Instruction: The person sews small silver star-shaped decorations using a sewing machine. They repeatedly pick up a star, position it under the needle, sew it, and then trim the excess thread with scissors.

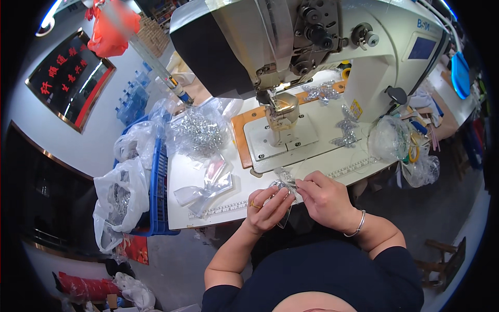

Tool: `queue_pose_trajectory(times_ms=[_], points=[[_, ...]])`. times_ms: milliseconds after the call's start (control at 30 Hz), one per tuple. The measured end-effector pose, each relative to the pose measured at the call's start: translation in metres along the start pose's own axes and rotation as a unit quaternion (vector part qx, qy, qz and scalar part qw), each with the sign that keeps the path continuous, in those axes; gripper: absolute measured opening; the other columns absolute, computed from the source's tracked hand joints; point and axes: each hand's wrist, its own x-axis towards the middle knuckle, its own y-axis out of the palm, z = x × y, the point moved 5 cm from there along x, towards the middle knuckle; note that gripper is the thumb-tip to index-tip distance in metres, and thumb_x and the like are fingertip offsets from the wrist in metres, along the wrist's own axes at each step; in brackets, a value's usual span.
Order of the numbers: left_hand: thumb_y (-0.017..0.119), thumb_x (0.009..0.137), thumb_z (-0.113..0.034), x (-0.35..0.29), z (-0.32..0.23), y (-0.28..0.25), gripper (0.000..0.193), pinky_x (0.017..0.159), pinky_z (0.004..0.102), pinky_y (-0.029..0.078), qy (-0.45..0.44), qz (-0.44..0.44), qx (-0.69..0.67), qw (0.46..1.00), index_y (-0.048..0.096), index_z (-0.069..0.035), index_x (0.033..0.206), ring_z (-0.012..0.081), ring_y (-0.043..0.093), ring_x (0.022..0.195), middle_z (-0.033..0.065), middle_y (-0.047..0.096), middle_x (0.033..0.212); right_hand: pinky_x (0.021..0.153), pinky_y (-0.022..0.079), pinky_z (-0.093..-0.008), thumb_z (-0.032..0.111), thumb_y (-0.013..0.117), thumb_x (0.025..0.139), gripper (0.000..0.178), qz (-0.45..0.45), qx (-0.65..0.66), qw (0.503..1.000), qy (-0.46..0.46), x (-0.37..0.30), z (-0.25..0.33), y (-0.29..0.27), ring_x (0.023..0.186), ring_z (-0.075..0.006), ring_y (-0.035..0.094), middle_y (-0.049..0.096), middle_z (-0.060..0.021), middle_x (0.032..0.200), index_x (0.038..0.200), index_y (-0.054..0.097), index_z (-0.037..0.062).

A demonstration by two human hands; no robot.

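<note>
At the front edge of the white sewing table (pixel 239 212), my left hand (pixel 267 208) is closed around a clear, silvery, glittering piece (pixel 283 184). Part of it pokes out above the fingers and a clear tip hangs below them. The fingers hide its full shape. My right hand (pixel 327 200), with a bracelet at the wrist, pinches at the piece's right side. Something small and thin shows at its fingertips, too small to name. Just beyond both hands stands the sewing machine (pixel 283 112) with its raised post bed and metal plate.
Left on the table lie a heap of silvery pieces (pixel 200 132) in plastic and flat clear pieces (pixel 208 187). A blue crate (pixel 158 192) with white bags (pixel 122 192) stands beside it. Silvery pieces (pixel 345 127) and a clear round container (pixel 389 138) sit to the right.
</note>
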Motion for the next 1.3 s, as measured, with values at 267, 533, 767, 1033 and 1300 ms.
queue_pose_trajectory(times_ms=[267,533,767,1033,1300], points=[[0.069,0.069,-0.009,-0.001,0.000,-0.001,0.025,0.072,0.0289,0.045,-0.001,-0.008,-0.011,1.000,0.069,-0.012,0.093,0.0192,0.057,0.091,0.0020,0.063,0.103,0.056,0.048,-0.0327,0.009,0.063,0.077,0.015,0.015,0.006,1.000,0.010,0.003,-0.001,0.000,0.066,-0.0227,0.059,0.055,-0.0056,0.083,0.092,0.061,0.0068],[0.070,0.068,-0.008,-0.002,0.003,-0.005,0.025,0.072,0.0301,0.046,0.007,-0.012,-0.038,0.999,0.069,-0.012,0.093,0.0202,0.058,0.091,0.0024,0.063,0.103,0.056,0.048,-0.0323,0.012,0.064,0.079,0.012,0.020,0.025,0.999,-0.002,0.006,-0.004,-0.013,0.065,-0.0235,0.059,0.055,-0.0043,0.080,0.089,0.063,0.0072],[0.071,0.067,-0.007,-0.005,0.005,-0.007,0.025,0.070,0.0320,0.047,0.003,-0.029,-0.115,0.993,0.068,-0.011,0.091,0.0221,0.059,0.090,0.0033,0.063,0.101,0.056,0.048,-0.0298,0.012,0.068,0.076,0.013,0.148,0.113,0.982,-0.018,0.020,-0.025,-0.012,0.066,-0.0220,0.060,0.061,-0.0038,0.082,0.088,0.067,0.0091],[0.072,0.072,-0.005,-0.008,0.012,-0.003,0.018,0.065,0.0323,0.051,-0.049,-0.077,-0.194,0.977,0.062,-0.008,0.087,0.0263,0.061,0.079,0.0073,0.063,0.091,0.059,0.049,-0.0295,0.009,0.068,0.076,0.012,0.193,0.206,0.959,-0.039,0.025,-0.035,-0.007,0.069,-0.0232,0.061,0.062,-0.0059,0.082,0.088,0.067,0.0076],[0.072,0.071,-0.002,-0.008,0.017,0.000,0.017,0.069,0.0330,0.052,-0.119,-0.105,-0.268,0.950,0.064,-0.008,0.085,0.0269,0.062,0.082,0.0076,0.064,0.092,0.067,0.047,-0.0294,0.007,0.066,0.077,0.013,0.187,0.346,0.920,0.007,0.022,-0.051,0.003,0.077,-0.0209,0.062,0.064,-0.0082,0.084,0.090,0.067,0.0052]])
